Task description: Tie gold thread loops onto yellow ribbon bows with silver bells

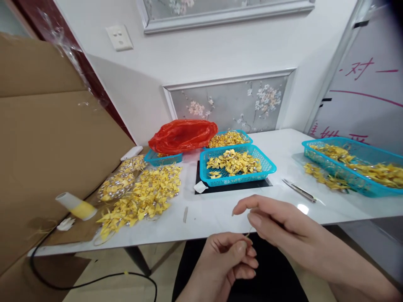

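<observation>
Low over my lap, at the table's front edge, my left hand (228,258) is closed in a pinch with thumb against index finger. A thin pale cord (249,233) sticks up from that pinch; whatever else the fingers hold is hidden. Just above it my right hand (277,218) hovers, index finger and thumb apart, its thumb close to the cord's upper end. Its other fingers are mostly out of sight. Beyond the hands stands a blue basket (206,178) with yellow star-like pieces (236,162). Tweezers (299,191) lie on the table right of it.
A large pile of yellow pieces (145,193) spreads at left, beside a cup (77,206) lying on its side. A red plastic bag (182,136) covers part of a small basket at the back. Another blue basket (362,184) stands right. Cardboard (47,138) walls the left side.
</observation>
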`<control>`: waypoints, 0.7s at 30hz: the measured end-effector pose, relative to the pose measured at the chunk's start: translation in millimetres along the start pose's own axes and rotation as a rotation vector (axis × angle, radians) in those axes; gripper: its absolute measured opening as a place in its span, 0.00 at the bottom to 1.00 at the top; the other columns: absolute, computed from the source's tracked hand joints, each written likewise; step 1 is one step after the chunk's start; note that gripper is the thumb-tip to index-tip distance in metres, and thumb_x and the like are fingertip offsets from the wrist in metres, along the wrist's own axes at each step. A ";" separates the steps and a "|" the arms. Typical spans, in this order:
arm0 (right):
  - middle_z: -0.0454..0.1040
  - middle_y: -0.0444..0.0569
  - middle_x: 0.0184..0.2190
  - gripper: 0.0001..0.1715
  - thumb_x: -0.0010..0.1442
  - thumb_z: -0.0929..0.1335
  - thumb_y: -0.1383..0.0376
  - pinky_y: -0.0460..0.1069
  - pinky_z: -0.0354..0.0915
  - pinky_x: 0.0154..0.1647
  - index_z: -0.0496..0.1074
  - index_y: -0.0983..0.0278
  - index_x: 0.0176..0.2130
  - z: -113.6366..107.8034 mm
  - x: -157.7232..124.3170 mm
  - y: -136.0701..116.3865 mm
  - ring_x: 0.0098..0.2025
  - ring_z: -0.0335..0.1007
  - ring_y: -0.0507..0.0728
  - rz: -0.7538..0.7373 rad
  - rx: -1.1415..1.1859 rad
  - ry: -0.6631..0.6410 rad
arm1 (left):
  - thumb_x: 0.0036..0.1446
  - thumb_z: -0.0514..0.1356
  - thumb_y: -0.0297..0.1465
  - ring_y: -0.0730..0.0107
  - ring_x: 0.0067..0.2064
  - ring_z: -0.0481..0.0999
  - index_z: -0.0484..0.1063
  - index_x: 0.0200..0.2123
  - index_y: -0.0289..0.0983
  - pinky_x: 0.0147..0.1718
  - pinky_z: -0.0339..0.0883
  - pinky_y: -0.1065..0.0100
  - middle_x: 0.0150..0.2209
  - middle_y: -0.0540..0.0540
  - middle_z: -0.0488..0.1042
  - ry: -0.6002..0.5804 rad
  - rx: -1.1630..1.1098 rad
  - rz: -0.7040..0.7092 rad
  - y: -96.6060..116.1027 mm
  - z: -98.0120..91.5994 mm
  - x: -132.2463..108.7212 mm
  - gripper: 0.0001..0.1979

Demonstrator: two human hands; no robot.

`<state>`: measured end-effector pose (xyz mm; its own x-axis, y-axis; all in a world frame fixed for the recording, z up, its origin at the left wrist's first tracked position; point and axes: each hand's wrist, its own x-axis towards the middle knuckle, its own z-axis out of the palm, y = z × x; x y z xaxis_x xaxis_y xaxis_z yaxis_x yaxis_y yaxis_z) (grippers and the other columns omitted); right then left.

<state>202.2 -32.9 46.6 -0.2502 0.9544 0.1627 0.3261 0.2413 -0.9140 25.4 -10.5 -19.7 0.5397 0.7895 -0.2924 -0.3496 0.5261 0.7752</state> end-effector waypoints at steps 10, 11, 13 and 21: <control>0.70 0.45 0.31 0.17 0.70 0.59 0.58 0.44 0.62 0.31 0.72 0.60 0.48 -0.3 -0.9 4.5 0.29 0.62 0.52 0.022 -0.031 0.039 | 0.48 0.73 0.38 0.79 0.22 0.74 0.75 0.27 0.32 0.20 0.69 0.79 0.26 0.47 0.78 -0.029 -0.039 -0.008 -1.3 -2.7 -0.9 0.15; 0.71 0.46 0.32 0.17 0.70 0.59 0.58 0.44 0.63 0.32 0.72 0.60 0.48 -0.2 -0.5 5.1 0.30 0.63 0.52 0.017 -0.034 0.034 | 0.48 0.73 0.37 0.78 0.22 0.76 0.75 0.27 0.33 0.19 0.69 0.79 0.27 0.47 0.79 -0.028 -0.039 -0.013 -0.9 -3.0 -1.5 0.15; 0.71 0.46 0.33 0.18 0.70 0.58 0.58 0.45 0.62 0.32 0.72 0.60 0.49 -0.4 0.1 6.6 0.30 0.63 0.52 0.022 -0.051 0.030 | 0.49 0.73 0.35 0.79 0.22 0.77 0.74 0.27 0.34 0.19 0.69 0.81 0.27 0.48 0.80 -0.010 -0.041 -0.006 0.3 -3.5 -2.6 0.13; 0.74 0.47 0.41 0.18 0.70 0.58 0.56 0.45 0.64 0.33 0.72 0.58 0.48 -0.6 0.7 10.7 0.38 0.69 0.54 0.021 -0.090 0.034 | 0.41 0.77 0.30 0.76 0.22 0.78 0.79 0.27 0.33 0.23 0.70 0.79 0.20 0.49 0.79 0.056 0.053 0.034 1.0 -5.5 -4.0 0.12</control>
<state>206.1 -29.6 37.1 -0.2116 0.9645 0.1577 0.4123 0.2344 -0.8804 18.6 -11.4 -20.9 0.4842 0.8238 -0.2948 -0.3251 0.4822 0.8135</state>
